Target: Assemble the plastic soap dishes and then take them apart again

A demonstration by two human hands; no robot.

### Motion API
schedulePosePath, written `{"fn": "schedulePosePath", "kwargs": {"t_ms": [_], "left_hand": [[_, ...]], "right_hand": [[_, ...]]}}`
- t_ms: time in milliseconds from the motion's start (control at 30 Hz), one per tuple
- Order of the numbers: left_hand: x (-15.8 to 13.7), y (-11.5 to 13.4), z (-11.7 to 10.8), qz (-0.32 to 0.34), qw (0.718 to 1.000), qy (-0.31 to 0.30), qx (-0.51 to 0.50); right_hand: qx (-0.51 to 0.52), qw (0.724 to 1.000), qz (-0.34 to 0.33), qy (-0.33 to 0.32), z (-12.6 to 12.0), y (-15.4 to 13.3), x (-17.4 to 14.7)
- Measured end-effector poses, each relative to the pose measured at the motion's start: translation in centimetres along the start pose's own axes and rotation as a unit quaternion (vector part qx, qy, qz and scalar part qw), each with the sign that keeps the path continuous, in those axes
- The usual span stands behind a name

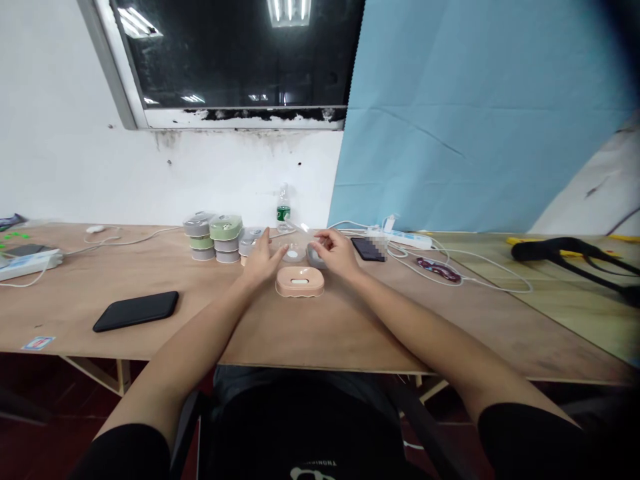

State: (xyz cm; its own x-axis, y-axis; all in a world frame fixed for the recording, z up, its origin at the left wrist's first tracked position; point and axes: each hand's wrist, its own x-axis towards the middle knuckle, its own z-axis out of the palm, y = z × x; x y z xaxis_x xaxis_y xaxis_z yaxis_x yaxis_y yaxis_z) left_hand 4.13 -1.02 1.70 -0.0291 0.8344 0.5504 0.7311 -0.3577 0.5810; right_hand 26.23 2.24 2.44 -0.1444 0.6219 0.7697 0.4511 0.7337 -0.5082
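peach box, stacked boxes left, bottle behind, power strip right

Peach dish at centre, a whitish oblong in its middle; green and grey boxes left of centre; brown table; black phone lower left; plain blue sheet upper right.

You're in what looks like a makeshift workroom: plain wooden bench on timber legs, power strips, stained white wall partly covered by blue sheeting.
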Motion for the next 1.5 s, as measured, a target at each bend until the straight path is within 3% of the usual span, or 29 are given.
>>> {"fn": "schedulePosePath", "kwargs": {"t_ms": [133,233,300,400,633,800,900,1200,1500], "left_hand": [[0.0,0.6,-0.5,0.083,0.996,-0.008,-0.026],[-0.1,1.0,-0.7,0.108,0.993,-0.031,-0.045],[-0.2,1.2,-0.7,0.102,0.993,-0.041,-0.052],[-0.2,1.4,-0.8,0.075,0.994,-0.060,-0.047],[0.4,1.0,-1.1,0.012,0.985,-0.163,0.057],[0.5,0.0,-0.8,0.000,0.956,-0.268,0.120],[0.5,-0.4,-0.5,-0.004,0.939,-0.321,0.124],[0.2,-0.8,0.1,0.039,0.961,-0.251,0.112],[0.7,-2.3,0.7,0.041,0.959,-0.274,0.057]], "right_hand": [[0.179,0.979,0.094,0.006,-1.0,0.5,-1.6],[0.254,0.956,0.148,-0.008,-0.6,0.8,-1.8],[0.266,0.947,0.178,-0.014,-0.3,1.0,-1.8],[0.212,0.956,0.198,-0.033,-0.1,1.2,-2.1],[0.078,0.975,0.187,-0.093,0.8,2.1,-3.0],[0.024,0.971,0.167,-0.167,1.4,3.1,-3.2],[0.016,0.971,0.159,-0.179,1.3,3.2,-3.3],[-0.011,0.965,0.114,-0.234,-0.2,3.4,-3.0],[-0.004,0.965,0.090,-0.248,-0.3,3.5,-3.5]]}}
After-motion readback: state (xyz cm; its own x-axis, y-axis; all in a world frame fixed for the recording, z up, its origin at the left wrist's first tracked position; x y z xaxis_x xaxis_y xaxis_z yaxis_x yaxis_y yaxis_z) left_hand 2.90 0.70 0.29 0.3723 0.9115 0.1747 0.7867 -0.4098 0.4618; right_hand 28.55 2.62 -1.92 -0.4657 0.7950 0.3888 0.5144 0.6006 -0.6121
